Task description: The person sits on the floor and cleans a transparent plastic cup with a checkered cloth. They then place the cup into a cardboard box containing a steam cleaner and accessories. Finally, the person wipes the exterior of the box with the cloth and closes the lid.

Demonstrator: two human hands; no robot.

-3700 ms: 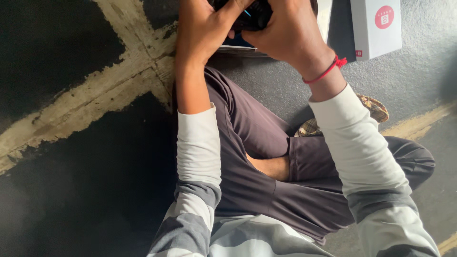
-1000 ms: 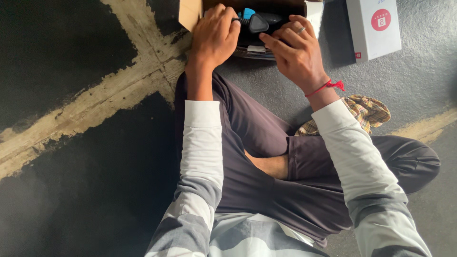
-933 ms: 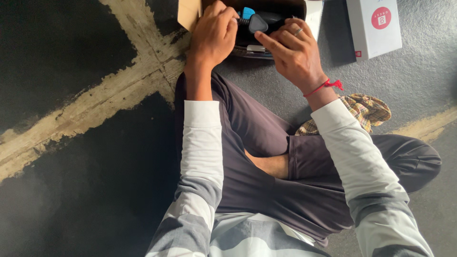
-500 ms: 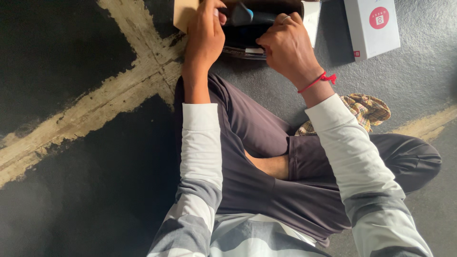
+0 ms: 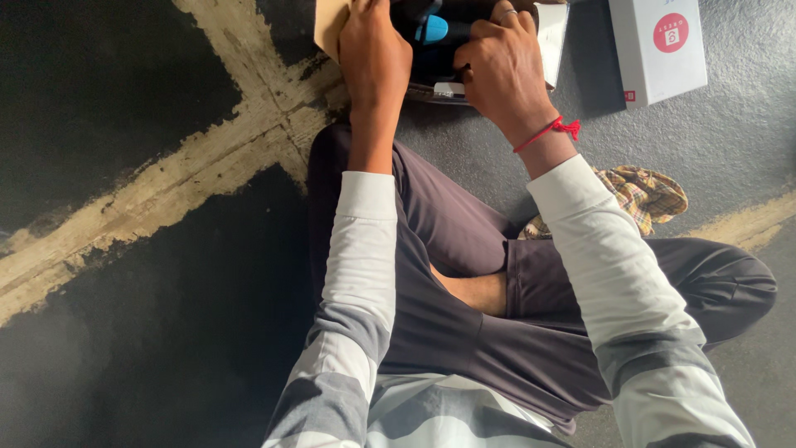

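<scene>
I sit cross-legged on the floor with an open cardboard box (image 5: 332, 23) in front of my knees, cut off by the top edge. Inside it lies a black device with a blue part (image 5: 432, 29). My left hand (image 5: 375, 51) reaches in along the box's left flap; its fingertips are hidden. My right hand (image 5: 497, 65), with a ring and a red thread at the wrist, is curled, fingers closed on the black device just right of the blue part.
A white carton with a red round mark (image 5: 659, 46) lies on the grey floor at the top right. A plaid cloth (image 5: 643, 192) sticks out behind my right knee. Worn pale paint lines (image 5: 166, 178) cross the dark floor on the left.
Both hands have moved deeper into the box. My right hand went from spread fingers to a closed grip, and the black device with the blue part has shifted up and left inside the box.
</scene>
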